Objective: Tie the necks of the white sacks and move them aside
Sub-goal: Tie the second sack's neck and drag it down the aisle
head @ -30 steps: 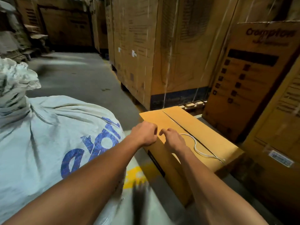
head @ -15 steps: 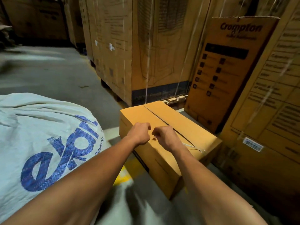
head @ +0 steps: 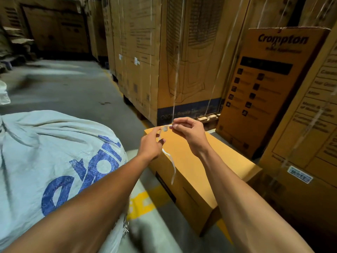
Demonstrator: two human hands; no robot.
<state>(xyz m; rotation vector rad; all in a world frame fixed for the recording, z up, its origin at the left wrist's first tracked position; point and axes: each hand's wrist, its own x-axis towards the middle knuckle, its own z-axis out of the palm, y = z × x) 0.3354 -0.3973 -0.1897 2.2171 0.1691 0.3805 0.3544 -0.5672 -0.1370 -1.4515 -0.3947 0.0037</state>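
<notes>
Both hands pinch a white strip (head: 168,157) over the cardboard box (head: 197,172): left hand (head: 151,145), right hand (head: 189,133) at one o'clock. White sack (head: 54,147) at nine o'clock.

low cardboard box (head: 198,167) on floor (head: 76,92); tall strapped cartons (head: 164,57) behind; crompton carton (head: 264,88) leaning right.

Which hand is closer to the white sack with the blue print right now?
Left. The left hand hangs just past the white sack on its right side, pinching the white strip. The right hand holds the strip's upper end farther right, over the cardboard box.
</notes>
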